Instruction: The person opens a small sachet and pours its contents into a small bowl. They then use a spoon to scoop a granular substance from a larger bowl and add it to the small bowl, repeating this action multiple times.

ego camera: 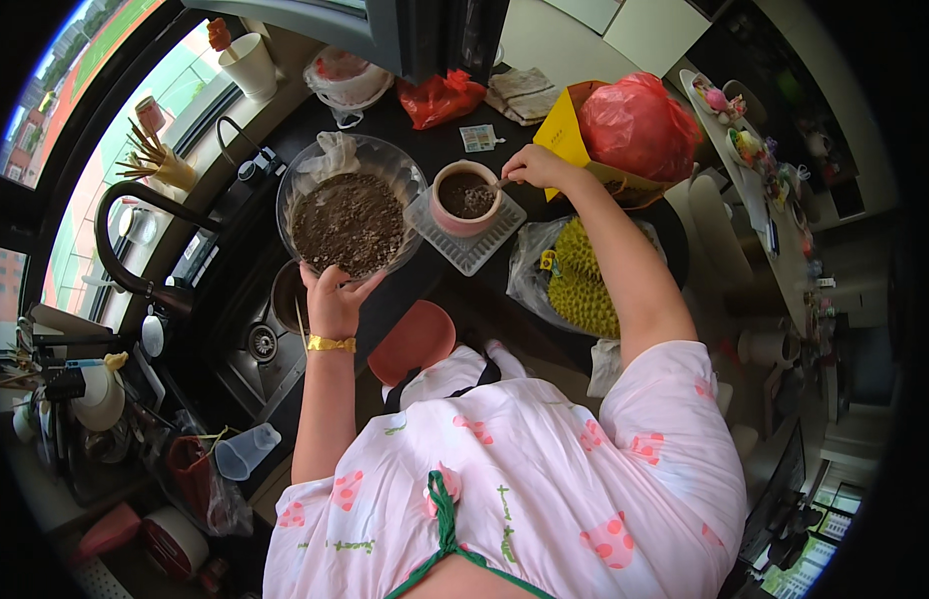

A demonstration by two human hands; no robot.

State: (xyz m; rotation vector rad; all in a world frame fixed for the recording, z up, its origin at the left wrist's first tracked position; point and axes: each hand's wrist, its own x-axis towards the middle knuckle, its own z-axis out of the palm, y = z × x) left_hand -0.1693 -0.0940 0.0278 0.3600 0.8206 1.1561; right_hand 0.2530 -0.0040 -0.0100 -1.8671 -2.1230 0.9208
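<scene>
My left hand (335,299) grips the near rim of a large clear plastic bowl (410,176) filled with dark crumbly soil (348,221). A pale translucent cloth or bag (333,153) is tucked against the bowl's far side. To its right, a small pink flowerpot (464,224) stands upright on a ribbed clear plastic tray (475,257). My right hand (538,166) pinches the handle of a spoon (504,182). The spoon's head is over the pot's right side, heaped with soil, and more soil lies inside the pot.
A spiky durian (580,277) in clear plastic lies near my right forearm. Behind that arm stands a yellow paper bag (558,142) with a red plastic bag (636,123). The sink (284,374) and its black faucet (108,217) are at left. A red plastic bag (438,101) lies farther back.
</scene>
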